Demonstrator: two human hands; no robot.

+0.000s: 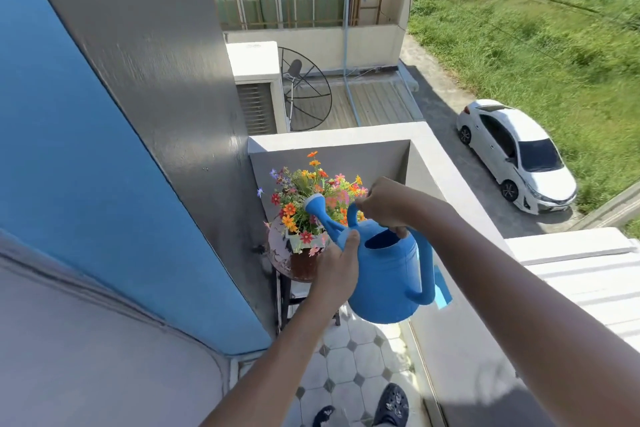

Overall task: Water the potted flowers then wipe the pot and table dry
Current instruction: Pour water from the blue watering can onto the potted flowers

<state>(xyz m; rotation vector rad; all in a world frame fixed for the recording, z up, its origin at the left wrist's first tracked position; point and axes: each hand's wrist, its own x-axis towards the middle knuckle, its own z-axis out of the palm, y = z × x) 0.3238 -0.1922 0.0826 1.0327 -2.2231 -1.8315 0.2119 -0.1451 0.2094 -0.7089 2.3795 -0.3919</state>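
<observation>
Two bare forearms reach forward from the bottom of the view over a tiled balcony floor [349, 360], with dark shoes just visible at the lower edge.

Between the hands hangs a blue plastic watering can [388, 270], held in the air and tipped forward. The right hand [384, 204] has its fingers curled around the top handle. The left hand [337, 262] steadies the can's near side, with its thumb pressed by the base of the spout; how its other fingers lie is hidden behind the can.

The spout's sprinkler head [314, 202] sits among the blooms of the potted flowers [311, 198], a bright mix of orange, red, pink and purple. Their reddish-brown pot [302, 265] stands near the front edge of a small round tabletop [277, 246] in the far corner of the balcony, against the grey wall [166, 73] and the low parapet [346, 137].

No stream of water can be made out, so whether pouring has begun is unclear. Judging from the pose, watering is under way or about to start. Wiping the pot and tabletop dry is still to come, and no cloth is in sight.
</observation>
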